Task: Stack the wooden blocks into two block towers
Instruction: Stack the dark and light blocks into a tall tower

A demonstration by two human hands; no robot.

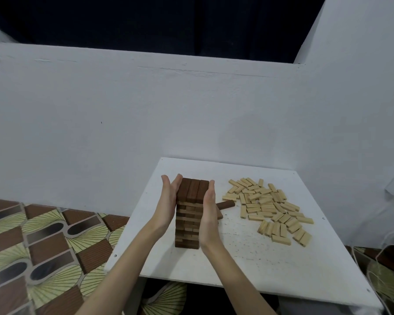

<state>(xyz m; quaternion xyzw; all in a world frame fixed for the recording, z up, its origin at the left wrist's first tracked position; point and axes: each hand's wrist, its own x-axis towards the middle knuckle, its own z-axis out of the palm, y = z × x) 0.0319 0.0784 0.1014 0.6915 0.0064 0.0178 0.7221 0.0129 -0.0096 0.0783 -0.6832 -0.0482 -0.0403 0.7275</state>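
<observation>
A dark brown block tower (190, 214) stands upright on the left part of a white table (248, 264). Its top layer shows 3 long blocks lying side by side, and below that the layers alternate in direction, with paler edges showing in the middle section and darker wood toward the base. The left hand (167, 202) lies flat against the tower's left side and the right hand (208, 211) flat against its right side, both with fingers straight and together, pointing away from the person, pressing the upper half between the palms. Just behind the right hand, 1 loose dark block (225, 204) lies on the table, and part of another dark piece peeks out below it beside the wrist. Further right, well apart from the tower, a scattered heap of pale wooden blocks (271, 208) lies flat, spread across the table's right side. The table sits against a white wall (123, 121), and to the left is a floor (43, 246) patterned in brown, black and yellow-green shapes.
</observation>
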